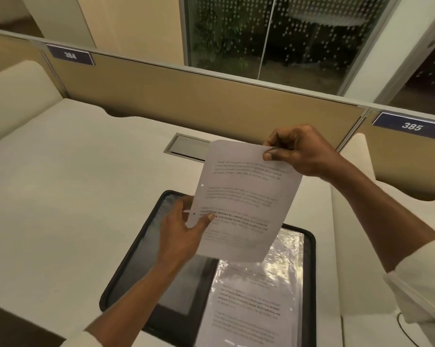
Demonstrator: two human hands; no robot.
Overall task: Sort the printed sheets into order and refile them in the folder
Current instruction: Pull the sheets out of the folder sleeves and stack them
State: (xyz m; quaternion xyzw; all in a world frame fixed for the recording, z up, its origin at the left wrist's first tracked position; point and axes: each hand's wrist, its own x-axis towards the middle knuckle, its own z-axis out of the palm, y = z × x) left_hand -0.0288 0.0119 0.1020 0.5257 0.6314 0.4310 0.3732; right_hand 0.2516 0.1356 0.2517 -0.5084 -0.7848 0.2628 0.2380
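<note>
Head view: right hand (pixel 299 151) pinches the top right corner of a printed sheet (pixel 241 204), thumb on the front, fingers curled behind. Left hand (pixel 183 229) grips the lower left edge, thumb on the print, fingers behind. The sheet is off the desk (pixel 61 184), tilted, print toward the wearer, likely to read it and find its slot in the order. The two-corner hold stops the paper flopping. The folder (pixel 146 251) lies open directly under both hands. A glossy sleeve (pixel 259 296) holding another printed page sits below the sheet, between the forearms.
</note>
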